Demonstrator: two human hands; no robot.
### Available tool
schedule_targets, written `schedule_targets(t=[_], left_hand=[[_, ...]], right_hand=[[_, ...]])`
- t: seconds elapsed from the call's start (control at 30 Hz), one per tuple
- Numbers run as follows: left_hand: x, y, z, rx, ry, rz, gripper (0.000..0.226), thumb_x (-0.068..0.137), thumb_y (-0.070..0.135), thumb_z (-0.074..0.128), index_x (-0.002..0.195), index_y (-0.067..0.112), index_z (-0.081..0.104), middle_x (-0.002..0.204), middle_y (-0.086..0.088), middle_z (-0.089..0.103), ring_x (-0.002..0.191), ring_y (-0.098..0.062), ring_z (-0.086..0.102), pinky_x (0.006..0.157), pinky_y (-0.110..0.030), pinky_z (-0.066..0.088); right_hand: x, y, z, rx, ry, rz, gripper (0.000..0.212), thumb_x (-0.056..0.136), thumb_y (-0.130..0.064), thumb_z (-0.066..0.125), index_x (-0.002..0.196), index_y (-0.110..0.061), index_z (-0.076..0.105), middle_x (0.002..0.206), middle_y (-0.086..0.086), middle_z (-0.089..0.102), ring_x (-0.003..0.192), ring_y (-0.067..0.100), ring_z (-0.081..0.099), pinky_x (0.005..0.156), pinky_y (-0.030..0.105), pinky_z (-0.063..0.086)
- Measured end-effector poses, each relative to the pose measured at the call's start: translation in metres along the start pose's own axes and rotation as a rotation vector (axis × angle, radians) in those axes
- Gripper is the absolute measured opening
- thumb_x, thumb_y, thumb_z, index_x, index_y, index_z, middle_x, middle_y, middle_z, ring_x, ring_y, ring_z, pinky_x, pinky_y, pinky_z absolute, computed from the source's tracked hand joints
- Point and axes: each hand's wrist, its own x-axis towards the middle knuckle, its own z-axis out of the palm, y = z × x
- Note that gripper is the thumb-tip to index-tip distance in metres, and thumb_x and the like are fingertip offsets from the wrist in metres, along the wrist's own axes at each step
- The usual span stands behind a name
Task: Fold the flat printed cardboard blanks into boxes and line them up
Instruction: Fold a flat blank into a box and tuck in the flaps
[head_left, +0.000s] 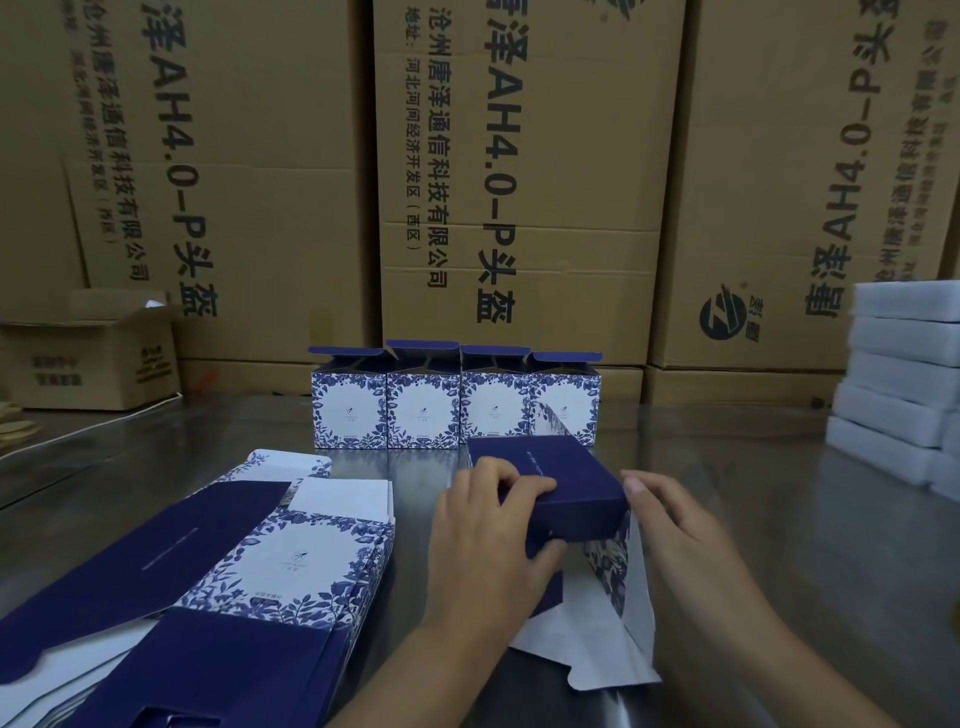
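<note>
Remaining work dominates — a thick stack of flat blanks (218, 587) lies at left, four folded boxes (456, 402) stand lined up behind, and a fifth box (563, 493) sits half-formed at centre — left hand (488, 545) pinching its dark panel, right hand (675, 525) spread alongside.

Under the left hand (488, 530) gripping the half-folded box (566, 499), its near flaps are hidden. Left of that grip, the stack of flat blanks (218, 582) runs off the frame's bottom edge.
</note>
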Motion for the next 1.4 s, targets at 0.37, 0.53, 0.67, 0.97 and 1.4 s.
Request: schedule_targets(t=[0.37,0.53,0.67,0.97,1.4], left_hand=[[0.006,-0.015,-0.008,-0.097,0.175,-0.227,0.037,0.057,0.023,0.088,0.088,0.021,0.069,0.089,0.002,0.052,0.078,-0.021,0.052,0.058,-0.035,0.049],[0.013,-0.017,-0.014,-0.389,0.282,-0.535,0.034,0.062,0.026,0.083,0.089,0.030,0.064,0.094,0.016,0.042,0.095,-0.016,0.053,0.067,-0.016,0.041],[0.014,-0.020,-0.013,-0.581,0.258,-0.666,0.037,0.065,0.025,0.084,0.085,0.040,0.056,0.100,0.017,0.041,0.095,-0.011,0.055,0.073,-0.015,0.040],[0.006,-0.019,-0.002,-0.628,0.056,-0.709,0.042,0.065,0.036,0.081,0.088,0.043,0.047,0.103,0.019,0.039,0.088,0.010,0.050,0.072,-0.010,0.041],[-0.001,-0.014,0.008,-0.675,-0.116,-0.881,0.061,0.043,0.050,0.079,0.086,0.026,0.044,0.086,0.008,0.062,0.081,-0.010,0.062,0.077,-0.043,0.053]], right_hand=[[0.015,-0.004,0.006,0.221,-0.022,0.406,0.053,0.099,-0.042,0.026,0.105,-0.006,0.065,0.093,0.009,0.065,0.091,0.036,0.059,0.082,0.042,0.047],[0.012,0.009,0.008,0.164,-0.161,0.369,0.054,0.096,-0.052,0.026,0.095,-0.019,0.068,0.085,-0.002,0.072,0.075,0.015,0.067,0.061,0.026,0.045],[0.009,0.016,0.012,0.224,-0.211,0.273,0.047,0.090,-0.056,0.035,0.091,-0.026,0.071,0.086,-0.009,0.074,0.075,0.011,0.071,0.071,0.031,0.052],[0.018,0.010,0.021,0.298,-0.194,0.237,0.027,0.078,-0.062,0.045,0.095,-0.049,0.063,0.095,-0.024,0.070,0.076,0.011,0.071,0.061,0.030,0.055],[0.007,0.023,0.015,0.197,-0.264,0.069,0.068,0.065,-0.071,0.047,0.130,-0.056,0.039,0.137,-0.025,0.046,0.127,0.003,0.045,0.113,0.040,0.030]])
